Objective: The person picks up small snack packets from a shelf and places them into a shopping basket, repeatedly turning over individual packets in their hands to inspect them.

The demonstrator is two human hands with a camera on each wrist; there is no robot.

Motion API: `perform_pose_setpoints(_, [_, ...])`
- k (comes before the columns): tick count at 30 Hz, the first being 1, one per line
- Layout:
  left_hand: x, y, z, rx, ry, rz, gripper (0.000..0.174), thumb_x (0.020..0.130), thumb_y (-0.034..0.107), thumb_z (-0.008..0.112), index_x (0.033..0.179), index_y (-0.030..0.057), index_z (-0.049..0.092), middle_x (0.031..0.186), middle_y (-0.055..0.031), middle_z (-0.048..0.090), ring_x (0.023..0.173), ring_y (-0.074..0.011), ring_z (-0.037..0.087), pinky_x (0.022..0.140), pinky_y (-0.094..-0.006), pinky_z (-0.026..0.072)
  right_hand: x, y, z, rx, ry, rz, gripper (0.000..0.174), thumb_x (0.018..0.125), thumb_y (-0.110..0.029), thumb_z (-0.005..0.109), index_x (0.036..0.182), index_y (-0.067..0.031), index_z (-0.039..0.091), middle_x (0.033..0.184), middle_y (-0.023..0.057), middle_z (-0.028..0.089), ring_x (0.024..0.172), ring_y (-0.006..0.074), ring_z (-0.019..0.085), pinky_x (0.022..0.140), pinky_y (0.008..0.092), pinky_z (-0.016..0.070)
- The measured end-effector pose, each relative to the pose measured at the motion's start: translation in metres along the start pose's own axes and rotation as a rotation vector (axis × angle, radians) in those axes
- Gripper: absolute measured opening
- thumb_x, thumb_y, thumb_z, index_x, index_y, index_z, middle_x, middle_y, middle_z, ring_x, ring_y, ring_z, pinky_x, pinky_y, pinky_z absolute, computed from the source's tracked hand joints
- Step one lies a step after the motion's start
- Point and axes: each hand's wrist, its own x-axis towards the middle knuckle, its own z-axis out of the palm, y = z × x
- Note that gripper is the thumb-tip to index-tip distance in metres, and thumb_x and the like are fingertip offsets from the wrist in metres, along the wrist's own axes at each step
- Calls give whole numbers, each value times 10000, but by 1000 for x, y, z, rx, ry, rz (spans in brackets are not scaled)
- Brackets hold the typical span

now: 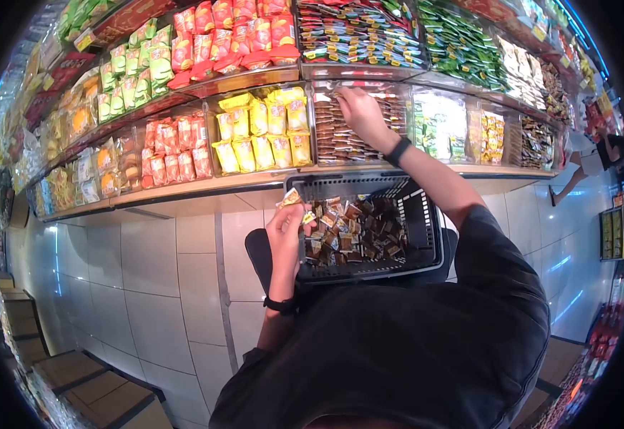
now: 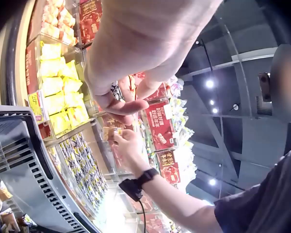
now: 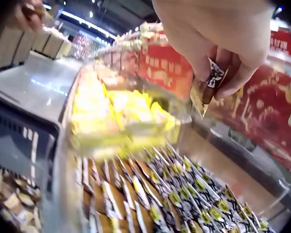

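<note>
behind the fingers of the right hand (image 1: 360,114), a flat black strap (image 1: 398,151) circled the wrist. a small, black, box-shaped device (image 2: 130,190) sat against it, and a thin dark cable (image 2: 144,218) hung from the box. behind the fingers of the left hand (image 1: 283,236), another black band (image 1: 279,305) wrapped the wrist. farther back from the fingers, near the elbow, ended the wide right sleeve (image 1: 505,257), black from above and dark grey with a faint violet tinge from the left wrist. the left sleeve (image 1: 256,357) was dark too. farthest from the fingers, a loose black top (image 1: 398,350), softly creased, covered the torso.
</note>
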Motion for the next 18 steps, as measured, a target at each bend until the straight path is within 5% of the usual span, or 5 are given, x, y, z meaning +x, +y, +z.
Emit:
perform_pose_setpoints(3, [-1, -6, 0, -3, 6, -33, 237, 1014, 209, 645, 1036, -20, 701, 956, -84, 710, 697, -130, 623, 645, -254, 465, 11, 51, 46, -131, -199, -65, 121, 872, -14, 570, 992, -13, 583, 857, 201, 659, 875, 401, 647, 771, 486, 538])
perform_pose_setpoints(11, [3, -21, -12, -7, -1, -34, 217, 1020, 180, 634, 1040, -27, 694, 1017, -92, 714, 697, -128, 608, 672, -263, 477, 12, 79, 95, -182, -335, -207, 189, 864, -6, 562, 1047, -14, 610, 932, 196, 674, 953, 386, 655, 815, 475, 548])
perform_pose_setpoints(14, [4, -25, -16, 20, -32, -34, 209, 1020, 173, 632, 1036, -26, 692, 1060, -98, 713, 702, -132, 612, 672, -266, 480, 11, 91, 109, -27, -488, -45, 265, 905, -52, 550, 1155, 3, 622, 966, 239, 679, 958, 415, 661, 849, 497, 539])
perform_pose_setpoints(18, [1, -21, -13, -1, -37, -53, 205, 1021, 167, 629, 1032, -28, 691, 1059, -99, 712, 703, -134, 612, 674, -267, 484, 14, 80, 74, 67, -435, 37, 372, 862, -101, 555, 1214, 7, 612, 1086, 278, 681, 1008, 432, 659, 899, 513, 527])
